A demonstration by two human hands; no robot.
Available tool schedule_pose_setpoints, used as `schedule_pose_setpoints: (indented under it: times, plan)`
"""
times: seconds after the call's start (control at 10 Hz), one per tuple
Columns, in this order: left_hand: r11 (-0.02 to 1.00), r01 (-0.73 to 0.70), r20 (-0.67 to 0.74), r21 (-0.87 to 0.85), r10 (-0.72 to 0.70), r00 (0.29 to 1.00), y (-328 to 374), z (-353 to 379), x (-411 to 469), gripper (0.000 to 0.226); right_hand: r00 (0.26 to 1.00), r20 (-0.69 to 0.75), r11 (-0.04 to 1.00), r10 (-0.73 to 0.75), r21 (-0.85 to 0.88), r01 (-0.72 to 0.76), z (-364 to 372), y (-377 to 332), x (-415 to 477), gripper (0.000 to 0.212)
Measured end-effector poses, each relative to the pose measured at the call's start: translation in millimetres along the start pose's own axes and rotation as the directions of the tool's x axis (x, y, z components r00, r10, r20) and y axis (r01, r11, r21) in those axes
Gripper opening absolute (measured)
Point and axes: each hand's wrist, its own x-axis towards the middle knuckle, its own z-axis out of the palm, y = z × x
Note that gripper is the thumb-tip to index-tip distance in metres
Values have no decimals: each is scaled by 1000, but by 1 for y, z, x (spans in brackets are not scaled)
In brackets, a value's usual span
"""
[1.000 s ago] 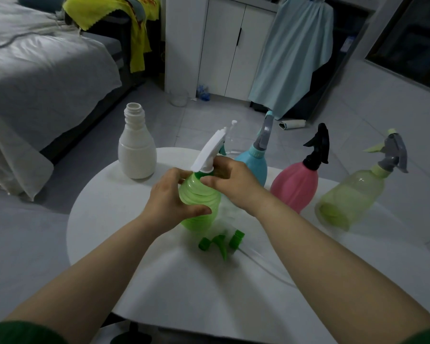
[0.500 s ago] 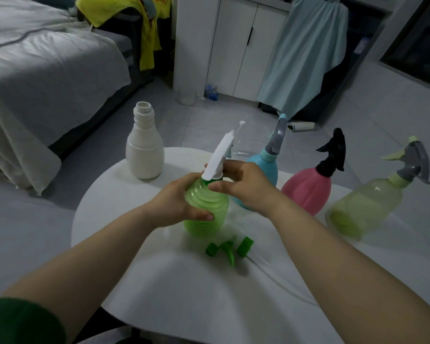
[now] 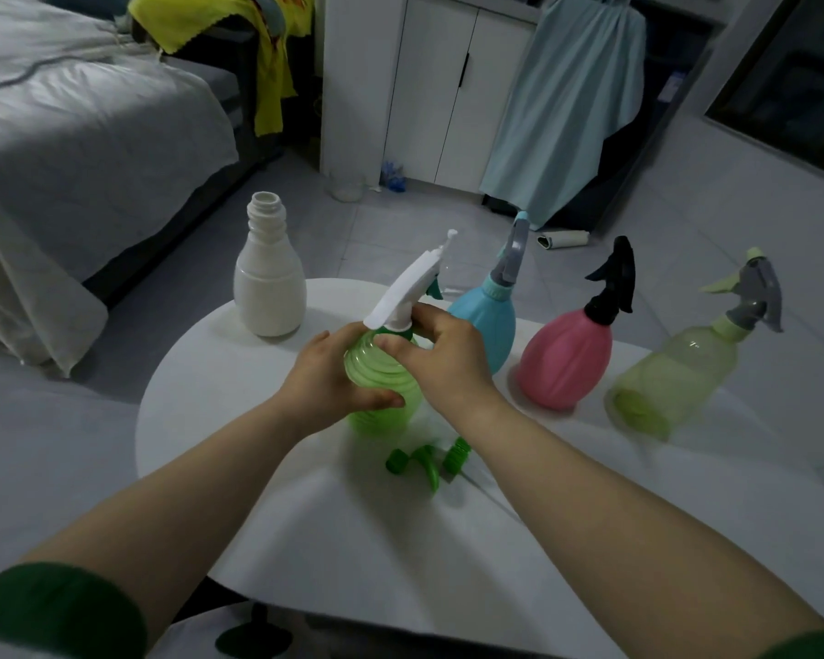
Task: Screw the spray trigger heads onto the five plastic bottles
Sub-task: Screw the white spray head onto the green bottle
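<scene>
Green bottle (image 3: 377, 373) between left hand (image 3: 322, 380) and right hand (image 3: 443, 356)

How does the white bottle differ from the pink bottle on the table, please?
The white bottle has a bare, open threaded neck, while the pink bottle already carries a black trigger head. The white bottle is shouldered with a tall neck; the pink bottle is round and bulbous. The white bottle stands at the far left, the pink bottle towards the right. Both stand upright on the white table.

Grey bed (image 3: 91, 149), white cabinet (image 3: 429, 88) and hanging blue cloth (image 3: 567, 102) stand beyond.
</scene>
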Motion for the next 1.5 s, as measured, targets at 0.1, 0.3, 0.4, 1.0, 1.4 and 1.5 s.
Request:
schedule_pose_setpoints:
  times: [0.1, 0.3, 0.4, 1.0, 1.4, 1.5]
  plan:
    - [999, 20, -22, -42, -20, 1000, 2, 0, -1, 80, 997, 68, 999, 28, -35, -25, -5, -8, 7, 34]
    - [996, 48, 19, -69, -47, 999, -9, -9, -13, 72, 996, 85, 993, 26, -121, -15, -5, -11, 9, 28]
    - [990, 81, -56, 112, -75, 996, -28, -14, -24, 57, 999, -7, 995, 40, -94, -41, -12, -13, 21, 21]
    - [819, 49, -2, 572, -58, 998, -78, -8, -33, 54, 993, -62, 982, 103, -150, -112, 10, -7, 105, 33]
    - [817, 43, -11, 575, -45, 999, -79, -8, -32, 54, 986, 85, 986, 141, -103, -132, 7, -3, 103, 48]
    - [814, 44, -8, 579, -49, 999, -78, -8, -32, 53, 988, 90, 981, 129, -159, -113, -5, -8, 92, 55]
